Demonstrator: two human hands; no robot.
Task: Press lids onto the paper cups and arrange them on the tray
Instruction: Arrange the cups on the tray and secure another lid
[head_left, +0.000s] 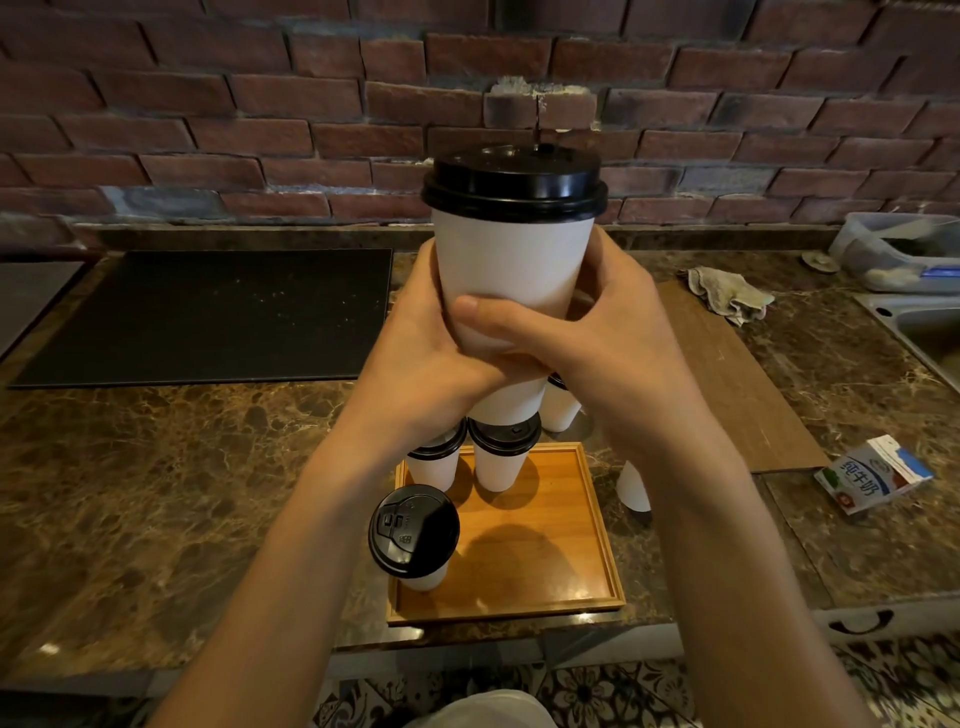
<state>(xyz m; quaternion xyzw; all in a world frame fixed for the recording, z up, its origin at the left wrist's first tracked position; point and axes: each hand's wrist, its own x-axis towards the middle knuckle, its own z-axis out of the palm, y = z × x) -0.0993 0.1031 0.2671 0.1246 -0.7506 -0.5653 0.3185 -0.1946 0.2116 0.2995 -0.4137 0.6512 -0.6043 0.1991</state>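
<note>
A tall white paper cup (511, 260) with a black lid (514, 179) is held up high, close to the camera, above the counter. My left hand (421, 343) and my right hand (597, 327) both grip its lower half, fingers wrapped round it and overlapping. Below, a square wooden tray (550, 545) carries three lidded cups: one at its near left corner (415, 535) and two at its far edge (504, 457), (434, 462). Another cup (561, 405) stands just beyond the tray, partly hidden by my hands.
A white cup (634, 488) stands on the marble counter right of the tray, half hidden by my right arm. A black mat (208, 317) lies at the left, a wooden board (737, 374) and cloth (727, 293) at the right, a milk carton (872, 475) nearer, a sink (919, 322) far right.
</note>
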